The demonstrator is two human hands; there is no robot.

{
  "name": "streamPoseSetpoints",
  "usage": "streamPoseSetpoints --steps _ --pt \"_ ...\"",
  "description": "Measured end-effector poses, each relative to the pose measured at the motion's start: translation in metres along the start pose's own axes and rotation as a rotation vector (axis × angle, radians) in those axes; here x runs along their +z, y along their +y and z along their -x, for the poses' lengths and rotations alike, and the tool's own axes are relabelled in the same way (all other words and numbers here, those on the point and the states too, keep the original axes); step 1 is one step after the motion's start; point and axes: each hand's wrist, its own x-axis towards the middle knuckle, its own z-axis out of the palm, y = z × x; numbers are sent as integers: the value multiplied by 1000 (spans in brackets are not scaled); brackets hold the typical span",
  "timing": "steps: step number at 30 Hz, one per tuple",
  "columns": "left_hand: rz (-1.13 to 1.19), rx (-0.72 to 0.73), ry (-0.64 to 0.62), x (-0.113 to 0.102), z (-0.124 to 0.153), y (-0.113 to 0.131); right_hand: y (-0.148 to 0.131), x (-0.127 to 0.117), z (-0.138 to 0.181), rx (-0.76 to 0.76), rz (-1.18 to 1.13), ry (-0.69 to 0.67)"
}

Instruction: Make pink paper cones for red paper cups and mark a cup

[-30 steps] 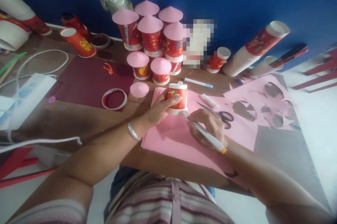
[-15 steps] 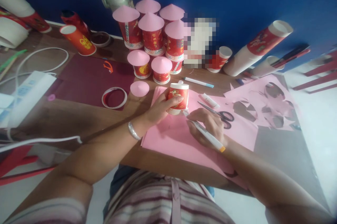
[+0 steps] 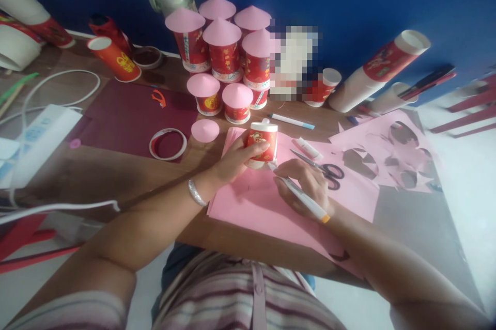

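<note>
My left hand (image 3: pixel 235 157) is wrapped round a red paper cup (image 3: pixel 263 136) with gold print and pale bands at both ends, holding it over pink paper sheets (image 3: pixel 248 201). In my right hand (image 3: pixel 304 177) is a white marker pen (image 3: pixel 308 200) with an orange end. Its tip meets or nearly meets the cup's lower pale band; my fingers partly hide the spot. Just beyond my right hand lie scissors (image 3: pixel 331 175) with dark handles and a white glue stick (image 3: pixel 308 148). A blue-ended marker (image 3: pixel 292 121) rests on the table behind the cup.
Several red cups with pink cone tops (image 3: pixel 222 56) stand stacked at the back. A loose pink cone (image 3: pixel 205 130) and a cardboard ring (image 3: pixel 168 144) lie to the left. Cut pink scraps (image 3: pixel 387 152) and a tall paper tube (image 3: pixel 382 69) are at right; a white cable (image 3: pixel 62 206) crosses the left.
Almost nothing differs. My right hand and the marker have shifted very slightly left; the cup stays in my left hand.
</note>
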Motion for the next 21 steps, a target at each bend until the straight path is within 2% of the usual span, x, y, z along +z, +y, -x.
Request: streamPoseSetpoints --steps 21 --pt "23 12 -12 0 0 1 -3 -2 1 15 35 -10"
